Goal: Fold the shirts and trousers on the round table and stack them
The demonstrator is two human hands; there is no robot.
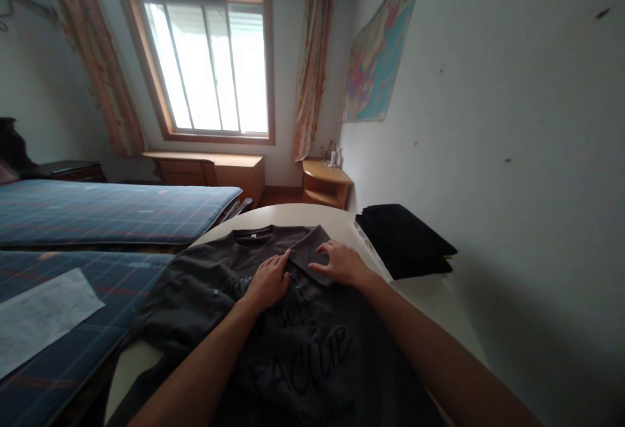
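A dark grey T-shirt (205,284) with black lettering lies spread over a pale round-ended table, its collar at the far end. The right side of the shirt, near the collar, is folded inward. My left hand (268,280) rests flat on the chest of the shirt, fingers stretched toward the fold. Over the folded part is my right hand (340,262), its fingers apart and curved, thumb toward the left, touching or just above the cloth. Neither hand grips anything that I can see.
On the table's (293,213) right side, against the wall, sits a stack of folded black cloth (405,241). Beds with blue plaid mattresses (112,212) stand at left, one bearing a paper sheet (46,316). A wooden corner shelf (326,172) and a desk (239,170) are beyond.
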